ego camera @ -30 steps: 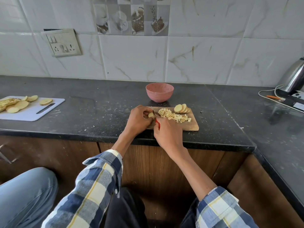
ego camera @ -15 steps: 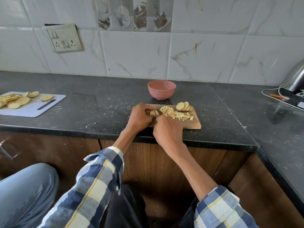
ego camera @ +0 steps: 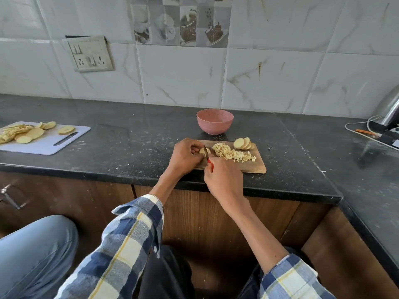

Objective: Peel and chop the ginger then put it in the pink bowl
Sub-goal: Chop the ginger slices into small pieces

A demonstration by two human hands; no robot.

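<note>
A wooden cutting board lies at the counter's front edge. On it my left hand pinches a stack of ginger slices at the board's left end. My right hand grips a red-handled knife, its blade standing against those slices. A heap of chopped ginger lies in the board's middle, and several uncut slices lean together at its far right. The pink bowl stands just behind the board; what it holds is hidden.
A white cutting board with several pale slices, peels and a dark knife lies at far left. A steel kettle with cables sits at far right, where the counter turns toward me. Another person's blue-trousered leg is at lower left.
My view has shifted slightly. The knife's red handle, hidden half a second ago, shows again below my left hand. Both hands stay at the board's left end.
</note>
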